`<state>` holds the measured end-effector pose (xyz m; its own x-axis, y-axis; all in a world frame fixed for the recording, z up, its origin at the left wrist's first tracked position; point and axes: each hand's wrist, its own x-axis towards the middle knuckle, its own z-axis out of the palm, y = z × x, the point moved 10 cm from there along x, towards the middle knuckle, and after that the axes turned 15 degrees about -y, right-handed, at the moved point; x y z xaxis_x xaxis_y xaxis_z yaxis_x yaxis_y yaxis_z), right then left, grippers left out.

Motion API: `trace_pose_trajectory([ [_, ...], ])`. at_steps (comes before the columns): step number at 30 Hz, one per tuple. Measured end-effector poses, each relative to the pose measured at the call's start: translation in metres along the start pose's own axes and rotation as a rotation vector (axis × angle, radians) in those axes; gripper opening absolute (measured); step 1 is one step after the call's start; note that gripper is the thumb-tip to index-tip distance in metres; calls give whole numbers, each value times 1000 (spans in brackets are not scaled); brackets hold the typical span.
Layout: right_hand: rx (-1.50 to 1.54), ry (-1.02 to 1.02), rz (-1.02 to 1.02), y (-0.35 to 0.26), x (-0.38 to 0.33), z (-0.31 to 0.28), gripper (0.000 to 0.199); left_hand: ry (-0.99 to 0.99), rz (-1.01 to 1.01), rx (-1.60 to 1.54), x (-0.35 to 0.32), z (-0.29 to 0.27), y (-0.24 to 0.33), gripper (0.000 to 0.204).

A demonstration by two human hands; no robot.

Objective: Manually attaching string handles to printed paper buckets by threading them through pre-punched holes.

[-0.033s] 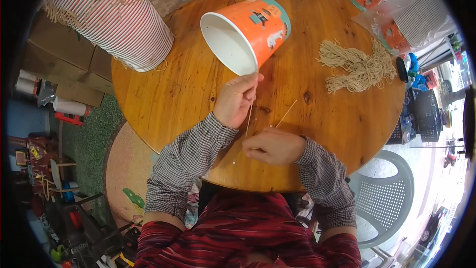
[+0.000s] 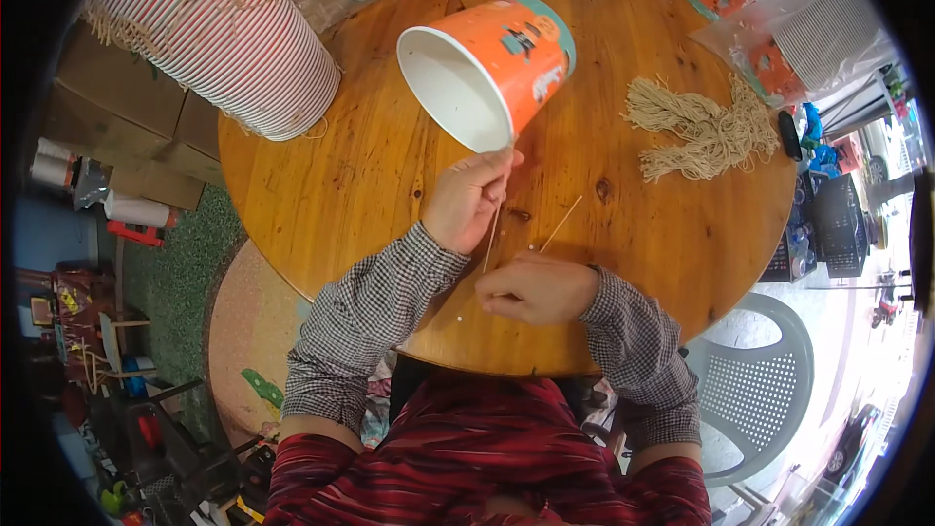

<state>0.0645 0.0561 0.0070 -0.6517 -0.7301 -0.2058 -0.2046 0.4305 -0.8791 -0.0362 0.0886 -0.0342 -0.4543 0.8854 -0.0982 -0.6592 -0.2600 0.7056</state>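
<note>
At the far left of the round wooden bench (image 2: 321,185) a tilted stack of red-striped paper cups (image 2: 209,29) is seen. Nearer the middle, the orange paper cup (image 2: 492,63) is held on its side at its lower rim by the left hand (image 2: 467,200), whose fingers are pinched on the rim and a thin string (image 2: 493,229). The right hand (image 2: 536,289) is closed on that string just below. Further right, a bundle of beige strings (image 2: 701,131) is laid on the bench

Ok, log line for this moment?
left hand: holds cup rim, string | right hand: holds string end | yarn: on table
</note>
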Motion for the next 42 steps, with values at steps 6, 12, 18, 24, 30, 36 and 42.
trace_pose_trajectory([
  [6, 166, -93, -67, -2, 4, 7, 15, 4, -16, -55, 4, -4, -21, 20],
  [12, 431, 128, -211, -21, -20, -21, 15, 115, 321, 335, 9, -15, 54, 14],
  [18, 676, 401, -343, -13, -93, -62, 17, 117, 492, 716, 2, -34, 103, 12],
  [24, 686, 460, -596, -3, -141, -74, 24, 39, 638, 924, -6, 2, 129, 11],
  [30, 635, 352, -511, -13, -128, -69, 21, 126, 642, 946, -18, 6, 136, 12],
  [36, 654, 653, -948, -15, -152, -92, 13, -2, 560, 705, -3, 18, 131, 8],
  [42, 754, 606, -1198, -30, -156, -100, 11, 10, 567, 1224, -4, 80, 158, 8],
])
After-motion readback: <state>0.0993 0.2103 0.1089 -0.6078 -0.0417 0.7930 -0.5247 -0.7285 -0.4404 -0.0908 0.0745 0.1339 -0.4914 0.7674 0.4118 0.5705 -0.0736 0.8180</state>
